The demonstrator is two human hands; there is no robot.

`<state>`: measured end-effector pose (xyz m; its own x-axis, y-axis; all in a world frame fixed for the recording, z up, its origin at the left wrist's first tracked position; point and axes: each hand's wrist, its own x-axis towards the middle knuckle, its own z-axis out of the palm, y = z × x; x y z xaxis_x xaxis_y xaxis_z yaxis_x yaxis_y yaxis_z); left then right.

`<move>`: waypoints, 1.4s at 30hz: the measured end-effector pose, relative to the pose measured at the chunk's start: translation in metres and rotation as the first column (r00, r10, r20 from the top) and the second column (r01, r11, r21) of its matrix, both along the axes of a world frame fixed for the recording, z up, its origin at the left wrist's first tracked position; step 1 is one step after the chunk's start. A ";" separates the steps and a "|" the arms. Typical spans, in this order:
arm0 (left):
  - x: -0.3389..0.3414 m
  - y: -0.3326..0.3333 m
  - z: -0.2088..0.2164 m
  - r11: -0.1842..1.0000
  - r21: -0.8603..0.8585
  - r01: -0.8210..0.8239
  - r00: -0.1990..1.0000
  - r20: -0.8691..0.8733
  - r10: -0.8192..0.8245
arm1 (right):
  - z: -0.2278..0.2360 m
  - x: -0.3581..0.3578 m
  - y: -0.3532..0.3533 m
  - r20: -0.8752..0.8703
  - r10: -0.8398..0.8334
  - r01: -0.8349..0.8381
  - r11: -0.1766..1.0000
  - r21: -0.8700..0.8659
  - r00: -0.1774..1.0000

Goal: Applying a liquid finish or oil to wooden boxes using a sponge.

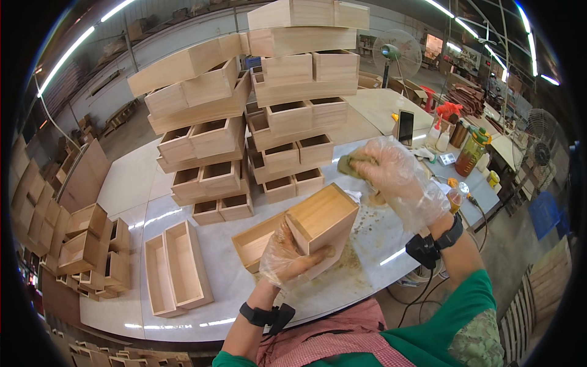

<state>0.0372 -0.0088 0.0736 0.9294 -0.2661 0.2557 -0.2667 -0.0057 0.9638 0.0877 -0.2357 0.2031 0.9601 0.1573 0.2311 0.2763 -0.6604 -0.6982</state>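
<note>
My left hand (295, 257), in a clear plastic glove, grips a small wooden box (324, 215) tilted above the table. The box's upward face is a deeper amber than the pale wood elsewhere. Raised past the box's far right corner, my right hand (386, 164), gloved the same way, pinches a greenish pad (349, 166), perhaps a sponge. The pad is apart from the box. Partly behind the held box lies another pale wooden box (254, 243). Brown spots and smears (361, 235) mark the tabletop under and beside my hands.
Tall stacks of pale wooden drawers (214, 137) rise at the back. A two-compartment box (177, 269) rests to the left, with more boxes (85, 244) beyond. A phone (405, 127), a bottle of reddish liquid (472, 153) and a cable (486, 223) are at the right.
</note>
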 end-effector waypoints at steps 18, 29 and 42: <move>-0.003 0.010 -0.019 0.987 -0.119 0.112 0.993 0.062 -0.105 | -0.030 -0.025 0.064 0.386 0.722 -0.484 0.680 -0.551 0.574; 0.000 0.000 -0.001 0.997 0.081 0.020 0.994 0.104 -0.029 | -0.031 -0.057 0.006 0.541 0.480 -0.191 0.842 -0.504 0.690; 0.003 -0.004 -0.007 0.995 0.101 0.027 0.999 0.020 -0.029 | -0.049 -0.050 -0.019 0.559 0.232 -0.071 0.953 -0.294 0.796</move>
<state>0.0399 -0.0126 0.0669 0.9158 -0.3171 0.2466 -0.2892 -0.0943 0.9526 0.0379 -0.2550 0.1540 0.6143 0.4177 0.6694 0.6864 -0.7013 -0.1923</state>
